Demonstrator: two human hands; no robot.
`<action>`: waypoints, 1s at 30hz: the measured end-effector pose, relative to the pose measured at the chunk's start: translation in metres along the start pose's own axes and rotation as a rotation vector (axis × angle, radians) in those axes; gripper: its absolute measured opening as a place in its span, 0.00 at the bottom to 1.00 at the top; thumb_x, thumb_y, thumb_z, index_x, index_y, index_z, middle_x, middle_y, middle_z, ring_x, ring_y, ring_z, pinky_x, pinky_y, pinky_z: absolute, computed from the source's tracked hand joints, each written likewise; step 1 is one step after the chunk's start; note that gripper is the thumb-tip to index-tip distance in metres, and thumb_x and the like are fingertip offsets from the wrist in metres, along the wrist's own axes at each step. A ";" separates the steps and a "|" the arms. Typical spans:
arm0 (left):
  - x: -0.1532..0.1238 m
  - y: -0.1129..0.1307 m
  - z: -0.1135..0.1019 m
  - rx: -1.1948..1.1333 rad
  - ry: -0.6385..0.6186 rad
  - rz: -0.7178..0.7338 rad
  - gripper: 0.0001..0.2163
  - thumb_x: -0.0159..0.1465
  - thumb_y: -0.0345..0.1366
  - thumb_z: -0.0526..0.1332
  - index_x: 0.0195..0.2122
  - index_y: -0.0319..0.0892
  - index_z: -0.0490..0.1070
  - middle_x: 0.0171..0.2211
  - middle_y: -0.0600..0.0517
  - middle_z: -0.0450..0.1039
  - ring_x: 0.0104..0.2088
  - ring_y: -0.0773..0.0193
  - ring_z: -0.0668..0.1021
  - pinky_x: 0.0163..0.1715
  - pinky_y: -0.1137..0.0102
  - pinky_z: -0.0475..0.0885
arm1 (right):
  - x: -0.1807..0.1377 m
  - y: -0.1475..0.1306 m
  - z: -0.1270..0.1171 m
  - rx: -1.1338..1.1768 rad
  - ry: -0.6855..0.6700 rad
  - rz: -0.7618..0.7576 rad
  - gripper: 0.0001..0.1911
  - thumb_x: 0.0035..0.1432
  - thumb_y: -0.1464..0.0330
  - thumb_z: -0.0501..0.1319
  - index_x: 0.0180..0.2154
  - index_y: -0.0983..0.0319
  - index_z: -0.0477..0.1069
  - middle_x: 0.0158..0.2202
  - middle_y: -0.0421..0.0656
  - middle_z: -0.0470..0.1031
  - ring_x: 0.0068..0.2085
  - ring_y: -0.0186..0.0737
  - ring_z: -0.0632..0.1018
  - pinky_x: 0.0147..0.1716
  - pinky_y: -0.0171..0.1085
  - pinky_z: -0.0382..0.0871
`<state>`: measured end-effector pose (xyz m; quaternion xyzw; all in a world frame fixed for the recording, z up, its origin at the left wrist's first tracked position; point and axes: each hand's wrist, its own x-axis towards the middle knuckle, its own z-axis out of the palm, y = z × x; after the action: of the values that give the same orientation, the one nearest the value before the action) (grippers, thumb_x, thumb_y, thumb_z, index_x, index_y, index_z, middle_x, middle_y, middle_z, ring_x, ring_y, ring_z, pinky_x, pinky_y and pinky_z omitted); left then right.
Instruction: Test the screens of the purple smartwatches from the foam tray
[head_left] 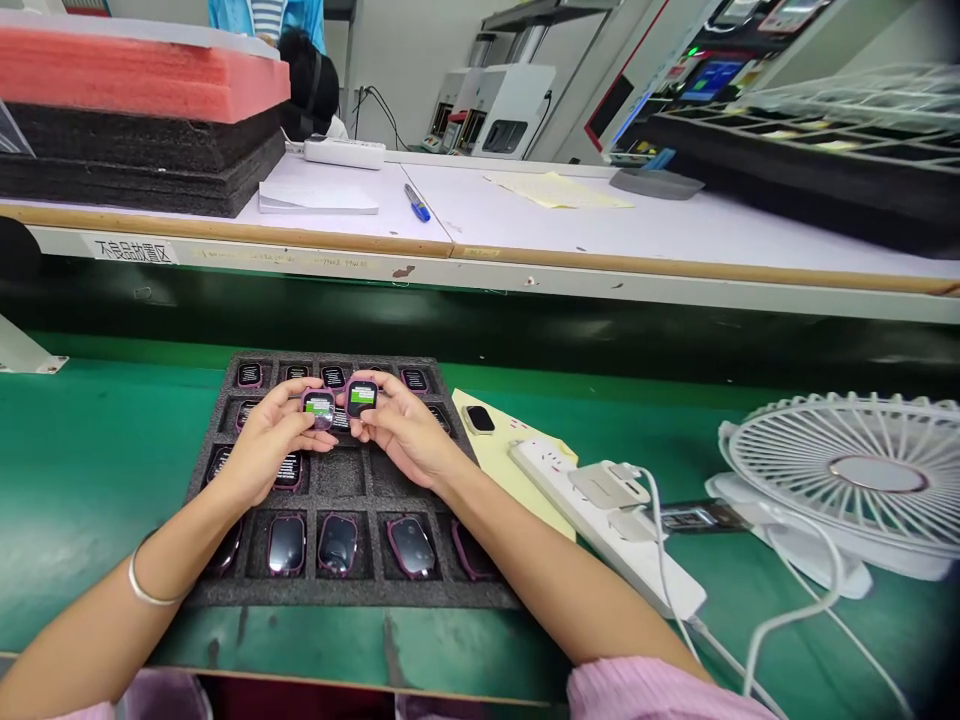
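Note:
My left hand [274, 435] pinches a smartwatch [318, 409] whose lit screen shows a green band. Close beside it, a second smartwatch [362, 398] with a similar lit screen is held by my right hand [401, 425]. Both are above a dark foam tray [337, 592] divided into compartments. Several purple-rimmed watches lie in the tray; in the front row a watch [287, 545] has a dark screen, while a watch [250, 375] in the back row shows white text. Two middle compartments hold no watch. My hands and forearms cover part of the tray.
Right of the tray, a separate watch [480, 419] lies on yellow paper [491, 455]. A white power strip [551, 465] with plugs and cables, and a white fan [877, 475], stand farther right. Behind is a raised shelf [450, 225] with foam stacks [135, 75] and a pen [417, 203].

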<state>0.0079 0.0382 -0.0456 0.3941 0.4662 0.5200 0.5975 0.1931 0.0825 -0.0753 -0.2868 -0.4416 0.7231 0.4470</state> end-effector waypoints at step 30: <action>0.002 -0.004 -0.001 0.022 -0.028 0.018 0.22 0.51 0.33 0.66 0.49 0.40 0.70 0.39 0.51 0.80 0.29 0.63 0.84 0.36 0.66 0.82 | -0.003 0.002 0.001 -0.089 -0.042 -0.075 0.27 0.50 0.69 0.70 0.51 0.57 0.67 0.42 0.40 0.78 0.30 0.35 0.77 0.32 0.36 0.71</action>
<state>0.0079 0.0399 -0.0497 0.4120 0.4598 0.5148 0.5949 0.1929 0.0788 -0.0771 -0.2744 -0.4929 0.6913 0.4514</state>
